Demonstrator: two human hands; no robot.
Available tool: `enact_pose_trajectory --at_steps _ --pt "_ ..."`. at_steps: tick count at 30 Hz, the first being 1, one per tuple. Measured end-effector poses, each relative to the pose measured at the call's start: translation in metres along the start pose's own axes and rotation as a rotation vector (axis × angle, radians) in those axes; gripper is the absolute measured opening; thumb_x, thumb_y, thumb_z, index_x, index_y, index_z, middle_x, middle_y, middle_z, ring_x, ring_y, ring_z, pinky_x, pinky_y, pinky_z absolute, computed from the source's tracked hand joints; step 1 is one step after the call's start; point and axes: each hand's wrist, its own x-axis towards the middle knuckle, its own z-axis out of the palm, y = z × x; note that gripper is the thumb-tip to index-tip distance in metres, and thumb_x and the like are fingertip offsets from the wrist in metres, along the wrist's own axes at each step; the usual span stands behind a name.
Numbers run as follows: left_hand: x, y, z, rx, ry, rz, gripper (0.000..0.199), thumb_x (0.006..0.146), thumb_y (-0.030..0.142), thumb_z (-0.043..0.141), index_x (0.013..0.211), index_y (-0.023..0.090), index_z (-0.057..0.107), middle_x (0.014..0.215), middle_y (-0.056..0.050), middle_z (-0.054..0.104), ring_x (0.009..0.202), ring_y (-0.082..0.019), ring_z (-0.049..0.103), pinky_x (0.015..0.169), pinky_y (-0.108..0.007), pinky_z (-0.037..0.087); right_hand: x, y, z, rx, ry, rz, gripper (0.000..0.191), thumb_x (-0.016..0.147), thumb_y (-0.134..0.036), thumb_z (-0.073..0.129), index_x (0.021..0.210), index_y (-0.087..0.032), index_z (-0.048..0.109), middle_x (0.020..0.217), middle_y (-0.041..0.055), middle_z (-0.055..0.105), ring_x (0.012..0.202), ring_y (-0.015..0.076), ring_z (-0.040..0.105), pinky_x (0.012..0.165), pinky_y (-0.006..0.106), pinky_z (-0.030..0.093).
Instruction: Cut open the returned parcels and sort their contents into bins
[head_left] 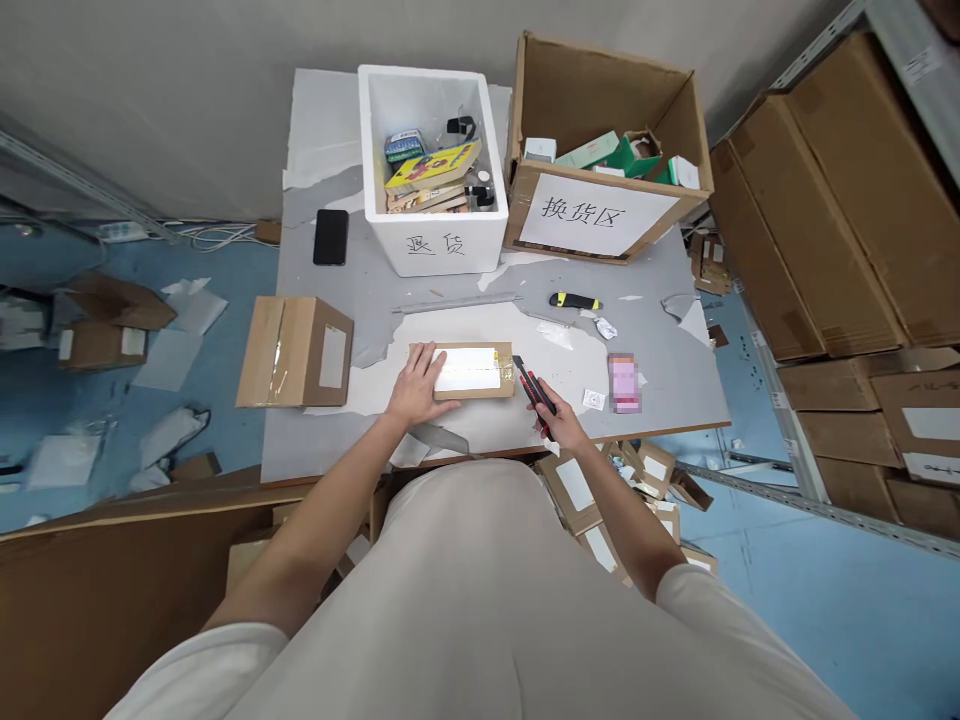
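Parcel [469, 369] on table [671, 345], carton [296, 352] to its left, phone [330, 237] behind carton

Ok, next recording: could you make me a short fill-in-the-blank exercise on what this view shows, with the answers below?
1. The hand resting on the slim cardboard box is the person's ____ one.
2. The right hand holds a cutter coloured black and ____.
3. In the picture, the phone lies to the ____ of the white foam box.
4. The book on top inside that foam box has a ____ cover.

Missing words: left; red; left; yellow.
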Motion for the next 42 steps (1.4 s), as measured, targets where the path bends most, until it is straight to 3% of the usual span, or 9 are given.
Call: enact_pose_trajectory --at_steps 5,12,20,25,30,34,37,39,42 --pt "0.012 0.006 -0.005 0.016 0.030 -0.075 0.109 0.049 0.075 0.070 0.137 0.018 0.043 0.137 -0.020 0.041 0.127 -0.042 0.032 0.101 -0.055 0.034 0.008 -0.013 -0.013 -0.127 -0.049 0.006 0.071 0.084 -0.044 0.056 0.148 -0.030 0.030 0.084 0.0000 0.061 0.044 0.0061 0.048 0.038 0.021 0.041" --pt "0.016 0.008 -0.001 -0.045 0.096 -0.097 0.108 0.043 0.069 0.077 0.133 0.017 0.048 0.132 -0.020 0.040 0.125 -0.042 0.028 0.100 -0.054 0.036 -0.001 -0.021 -0.038 -0.190 -0.230 0.122 0.070 0.085 -0.039 0.055 0.149 -0.032 0.029 0.064 -0.0054 0.054 0.040 0.0067 0.044 0.038 0.020 0.039" --pt "0.014 0.006 0.000 -0.066 0.057 -0.103 0.108 0.046 0.069 0.075 0.136 0.019 0.044 0.136 -0.019 0.036 0.129 -0.042 0.025 0.104 -0.055 0.032 0.003 -0.029 -0.027 -0.189 -0.199 0.099 0.065 0.082 -0.037 0.060 0.143 -0.025 0.042 0.062 -0.0051 0.054 0.039 0.0057 0.039 0.038 0.020 0.037" --pt "0.014 0.007 0.003 -0.070 0.062 -0.119 0.110 0.045 0.069 0.077 0.137 0.020 0.044 0.137 -0.019 0.035 0.130 -0.043 0.023 0.106 -0.054 0.030 -0.017 -0.014 -0.023 -0.116 -0.251 0.169 0.070 0.079 -0.039 0.063 0.144 -0.026 0.040 0.063 -0.0046 0.056 0.041 0.0068 0.042 0.037 0.020 0.036" --pt "0.014 0.005 -0.003 -0.078 0.037 -0.083 0.111 0.047 0.071 0.074 0.139 0.018 0.041 0.138 -0.020 0.034 0.129 -0.043 0.025 0.106 -0.056 0.030 -0.036 -0.001 -0.037 -0.060 -0.135 0.137 0.073 0.079 -0.043 0.063 0.145 -0.025 0.036 0.071 -0.0031 0.061 0.041 0.0076 0.048 0.038 0.022 0.039" --pt "0.015 -0.001 -0.008 -0.153 0.027 -0.048 0.075 0.076 0.058 0.056 0.137 0.017 0.044 0.138 -0.019 0.037 0.132 -0.039 0.027 0.107 -0.057 0.027 -0.039 0.006 -0.047 0.060 0.075 0.077 0.058 0.075 -0.049 0.065 0.124 -0.021 0.050 0.080 0.0010 0.065 0.046 0.0113 0.056 0.040 0.025 0.043" --pt "0.014 -0.009 -0.008 -0.241 0.050 -0.054 0.059 0.086 0.041 0.043 0.139 0.016 0.041 0.144 -0.018 0.033 0.137 -0.035 0.025 0.111 -0.057 0.023 -0.026 0.006 -0.030 0.125 0.205 -0.004 0.043 0.071 -0.049 0.067 0.101 -0.021 0.053 0.096 0.0047 0.066 0.058 0.0121 0.060 0.046 0.025 0.048" --pt "0.009 -0.015 -0.005 -0.309 0.102 -0.119 0.068 0.083 0.040 0.049 0.143 0.013 0.033 0.152 -0.020 0.021 0.142 -0.035 0.018 0.112 -0.056 0.022 -0.010 0.003 -0.010 0.146 0.221 -0.043 0.041 0.070 -0.047 0.067 0.099 -0.022 0.052 0.100 0.0048 0.066 0.062 0.0115 0.060 0.049 0.024 0.048" --pt "-0.008 -0.024 0.003 -0.489 0.198 -0.349 0.083 0.078 0.044 0.057 0.148 0.014 0.023 0.157 -0.019 0.013 0.144 -0.035 0.014 0.111 -0.054 0.026 0.014 -0.002 0.021 0.185 0.242 -0.072 0.040 0.071 -0.048 0.063 0.101 -0.023 0.050 0.103 0.0044 0.066 0.058 0.0096 0.056 0.048 0.023 0.046"
